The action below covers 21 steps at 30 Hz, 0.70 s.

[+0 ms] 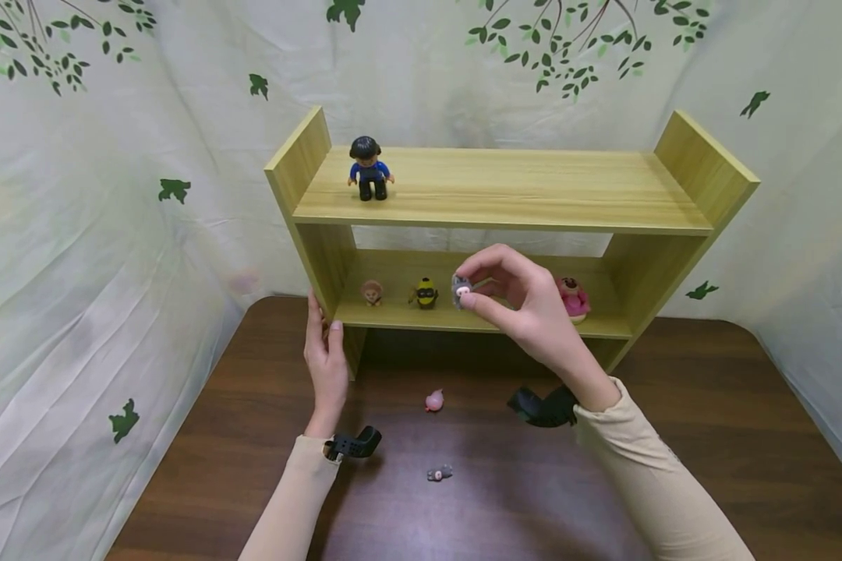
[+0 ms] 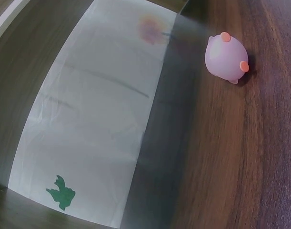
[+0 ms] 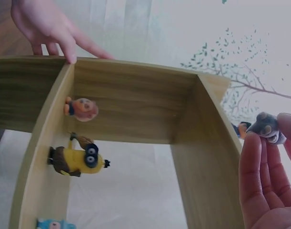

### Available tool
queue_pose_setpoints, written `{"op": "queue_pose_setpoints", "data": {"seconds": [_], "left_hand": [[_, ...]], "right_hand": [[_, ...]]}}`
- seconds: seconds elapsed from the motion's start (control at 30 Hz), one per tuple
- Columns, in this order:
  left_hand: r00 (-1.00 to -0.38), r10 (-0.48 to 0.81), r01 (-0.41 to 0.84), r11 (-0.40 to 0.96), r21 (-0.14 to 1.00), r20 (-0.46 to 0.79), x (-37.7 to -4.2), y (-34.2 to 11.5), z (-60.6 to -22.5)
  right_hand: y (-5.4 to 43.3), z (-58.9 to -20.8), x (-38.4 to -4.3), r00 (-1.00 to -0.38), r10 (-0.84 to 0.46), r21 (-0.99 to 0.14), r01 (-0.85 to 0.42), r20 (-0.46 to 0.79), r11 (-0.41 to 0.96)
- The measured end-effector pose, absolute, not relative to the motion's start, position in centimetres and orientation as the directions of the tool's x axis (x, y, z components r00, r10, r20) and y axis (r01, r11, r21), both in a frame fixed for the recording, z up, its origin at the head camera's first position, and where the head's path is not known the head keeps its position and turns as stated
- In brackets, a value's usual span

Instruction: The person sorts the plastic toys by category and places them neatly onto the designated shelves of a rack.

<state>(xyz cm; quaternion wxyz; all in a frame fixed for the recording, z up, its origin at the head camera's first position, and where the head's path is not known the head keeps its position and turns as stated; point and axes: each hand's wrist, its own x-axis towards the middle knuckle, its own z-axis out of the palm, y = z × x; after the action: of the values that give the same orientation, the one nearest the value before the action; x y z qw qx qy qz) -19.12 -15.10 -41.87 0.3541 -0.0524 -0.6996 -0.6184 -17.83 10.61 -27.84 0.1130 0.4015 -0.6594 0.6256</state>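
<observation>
My right hand (image 1: 526, 304) pinches a small grey figurine (image 1: 461, 291) with a pale face between thumb and fingertips, in front of the wooden shelf's (image 1: 505, 222) middle level. In the right wrist view, the figurine (image 3: 266, 128) shows its grey underside. My left hand (image 1: 326, 366) rests against the shelf's left side panel, thumb at the front edge and index finger stretched along the outside. On the middle level stand a lion-like figurine (image 1: 372, 292), a yellow minion figurine (image 1: 425, 293) and a pink figurine (image 1: 573, 299). A blue figurine (image 3: 55, 224) there is hidden in the head view.
A doll in blue and black (image 1: 369, 168) stands on the top level at left. On the brown table (image 1: 252, 436) before the shelf lie a round pink toy (image 1: 434, 400) and another small grey figurine (image 1: 439, 473). A leaf-patterned cloth (image 1: 421, 78) hangs behind.
</observation>
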Motion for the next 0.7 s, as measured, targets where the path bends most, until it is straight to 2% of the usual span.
{"op": "queue_pose_setpoints", "data": {"seconds": [0.4,0.7], "left_hand": [[-0.741,-0.34,0.53,0.234,0.815,0.579,-19.3,-15.1,-41.9],[-0.763,-0.309,0.503,0.267,0.822,0.568,-19.1,-14.9,-42.0]], "right_hand": [[10.6,-26.7,-18.3,-0.647,-0.366,-0.722,-0.682,0.669,-0.116],[10.4,-26.0,-18.7,-0.634,-0.343,-0.702,-0.701,0.693,-0.123]]}}
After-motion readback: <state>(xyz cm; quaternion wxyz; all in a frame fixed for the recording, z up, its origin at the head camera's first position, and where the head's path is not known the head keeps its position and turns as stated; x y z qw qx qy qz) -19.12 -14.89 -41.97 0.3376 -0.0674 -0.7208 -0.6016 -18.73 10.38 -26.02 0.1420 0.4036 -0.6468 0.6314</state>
